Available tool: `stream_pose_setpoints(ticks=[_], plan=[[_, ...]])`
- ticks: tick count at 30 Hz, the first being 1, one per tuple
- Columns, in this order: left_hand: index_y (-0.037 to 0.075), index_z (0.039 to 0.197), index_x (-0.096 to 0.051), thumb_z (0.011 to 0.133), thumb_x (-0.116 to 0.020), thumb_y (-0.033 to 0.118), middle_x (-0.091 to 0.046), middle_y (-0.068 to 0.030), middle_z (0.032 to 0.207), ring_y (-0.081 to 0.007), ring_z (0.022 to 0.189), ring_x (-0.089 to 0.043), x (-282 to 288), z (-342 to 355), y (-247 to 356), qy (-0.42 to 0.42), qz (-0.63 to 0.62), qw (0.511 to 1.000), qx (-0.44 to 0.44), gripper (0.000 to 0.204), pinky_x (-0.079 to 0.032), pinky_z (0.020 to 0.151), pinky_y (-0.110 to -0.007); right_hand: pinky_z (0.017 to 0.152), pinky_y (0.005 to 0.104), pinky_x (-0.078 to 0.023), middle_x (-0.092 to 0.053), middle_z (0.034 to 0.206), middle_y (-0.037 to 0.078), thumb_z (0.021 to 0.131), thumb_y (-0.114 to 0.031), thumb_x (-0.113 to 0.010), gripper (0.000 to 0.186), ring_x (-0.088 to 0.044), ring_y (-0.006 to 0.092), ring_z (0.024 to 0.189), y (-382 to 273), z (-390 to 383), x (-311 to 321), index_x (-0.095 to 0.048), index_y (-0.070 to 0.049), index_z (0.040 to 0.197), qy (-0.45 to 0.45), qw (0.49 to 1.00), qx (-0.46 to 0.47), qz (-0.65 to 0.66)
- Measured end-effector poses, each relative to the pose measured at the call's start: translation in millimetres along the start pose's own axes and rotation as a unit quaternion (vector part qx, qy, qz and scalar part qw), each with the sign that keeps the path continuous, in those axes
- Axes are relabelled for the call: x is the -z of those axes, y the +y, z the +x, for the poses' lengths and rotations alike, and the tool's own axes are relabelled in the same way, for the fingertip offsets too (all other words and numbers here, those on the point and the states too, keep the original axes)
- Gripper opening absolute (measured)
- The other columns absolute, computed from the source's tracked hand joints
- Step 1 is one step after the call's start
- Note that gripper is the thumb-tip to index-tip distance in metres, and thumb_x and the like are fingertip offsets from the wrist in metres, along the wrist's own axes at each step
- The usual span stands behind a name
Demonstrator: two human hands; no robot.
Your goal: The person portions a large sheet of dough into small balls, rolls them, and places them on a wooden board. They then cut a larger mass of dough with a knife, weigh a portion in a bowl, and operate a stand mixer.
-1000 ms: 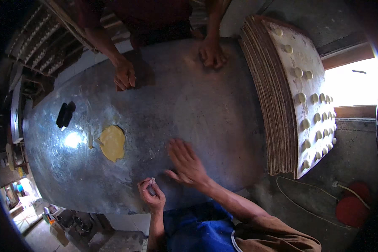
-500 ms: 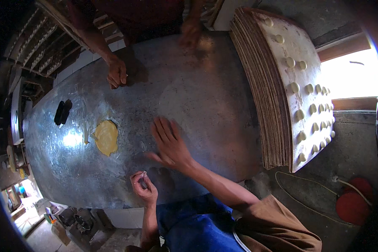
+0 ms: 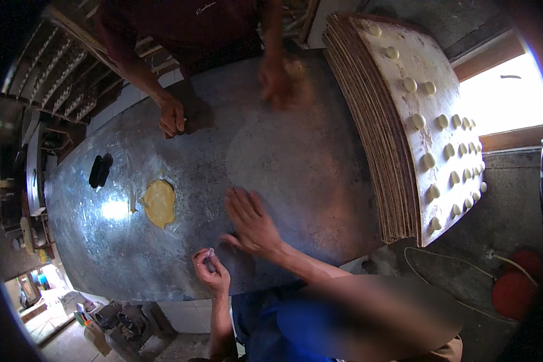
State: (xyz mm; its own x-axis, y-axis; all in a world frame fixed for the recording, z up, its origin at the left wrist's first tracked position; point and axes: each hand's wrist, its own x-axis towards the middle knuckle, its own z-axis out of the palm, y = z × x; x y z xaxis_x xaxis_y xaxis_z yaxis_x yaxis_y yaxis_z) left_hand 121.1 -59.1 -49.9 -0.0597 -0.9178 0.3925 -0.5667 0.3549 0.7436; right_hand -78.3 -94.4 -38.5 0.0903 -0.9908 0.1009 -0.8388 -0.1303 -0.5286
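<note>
My left hand [image 3: 211,269] is held near the front edge of the dark metal table [image 3: 223,145], fingers curled and pinched at the tips. Between thumb and forefinger shows a small pale piece of dough [image 3: 210,253]. To its right, my right hand [image 3: 253,224] is palm down over the tabletop, fingers stretched out and thumb apart. Whatever may be under the palm is hidden. Left of my hands lies a flat yellow patch of dough [image 3: 160,204], with a small scrap beside it.
Opposite me, a co-worker's closed hand [image 3: 172,118] rests at the table; their other hand [image 3: 277,84] is blurred. At right leans a thick stack of boards [image 3: 368,127], the top one bearing several pale dough rounds [image 3: 428,160]. A black object [image 3: 101,171] lies at left.
The whole view has shifted slightly. My right hand stays flat and my left stays pinched. The co-worker's blurred hand has come nearer over the table.
</note>
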Motion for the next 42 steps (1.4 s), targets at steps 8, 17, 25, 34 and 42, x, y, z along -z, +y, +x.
stream_pose_setpoints(ticks=[8,17,25,34,42], plan=[[-0.001,0.107,-0.053,0.097,-0.059,-0.006,-0.061,-0.0152,0.102,-0.0262,0.093,-0.062,-8,-1,-5,0.013,-0.028,0.999,0.009,0.012,-0.054,0.078,-0.035,0.122,0.0625,-0.014,-0.028,0.16,0.032,0.094,-0.064,-0.054,0.096,-0.02,0.046,0.153,118,52,60,-0.033,0.009,0.153,0.178,0.917,-0.288,-0.208],[-0.001,0.111,-0.052,0.099,-0.06,-0.001,-0.062,-0.0149,0.11,-0.021,0.092,-0.063,10,86,66,0.051,-0.117,0.992,-0.005,0.014,-0.056,0.081,-0.032,0.121,0.0647,-0.015,-0.032,0.162,0.024,0.093,-0.065,-0.053,0.093,-0.025,0.0416,0.152,108,10,48,-0.036,0.003,0.154,-0.024,0.998,0.022,0.055],[0.001,0.124,-0.061,0.101,-0.06,0.025,-0.063,-0.0192,0.12,-0.0307,0.114,-0.061,128,186,225,0.411,-0.214,0.782,-0.417,0.034,-0.05,0.097,-0.044,0.126,0.0545,-0.016,-0.032,0.163,0.021,0.101,-0.049,-0.051,0.078,-0.025,0.0402,0.153,45,-88,65,-0.029,-0.001,0.158,0.033,0.995,-0.06,-0.071],[0.008,0.134,-0.052,0.089,-0.076,0.033,-0.059,-0.0145,0.128,-0.0337,0.116,-0.057,-118,118,87,-0.198,0.22,0.946,-0.133,0.056,-0.047,0.096,-0.046,0.126,0.0556,-0.015,-0.033,0.163,0.02,0.103,-0.046,-0.049,0.071,-0.026,0.0374,0.153,19,-101,56,-0.033,-0.003,0.157,0.07,0.98,-0.165,-0.087],[0.006,0.124,-0.056,0.089,-0.064,0.005,-0.062,-0.0139,0.121,-0.0348,0.114,-0.057,-19,59,63,-0.136,-0.012,0.99,-0.047,0.036,-0.043,0.098,-0.048,0.123,0.0586,-0.018,-0.029,0.162,0.027,0.105,-0.052,-0.041,0.079,-0.026,0.0434,0.151,88,-2,49,-0.027,0.004,0.157,0.131,0.922,-0.221,-0.289]])
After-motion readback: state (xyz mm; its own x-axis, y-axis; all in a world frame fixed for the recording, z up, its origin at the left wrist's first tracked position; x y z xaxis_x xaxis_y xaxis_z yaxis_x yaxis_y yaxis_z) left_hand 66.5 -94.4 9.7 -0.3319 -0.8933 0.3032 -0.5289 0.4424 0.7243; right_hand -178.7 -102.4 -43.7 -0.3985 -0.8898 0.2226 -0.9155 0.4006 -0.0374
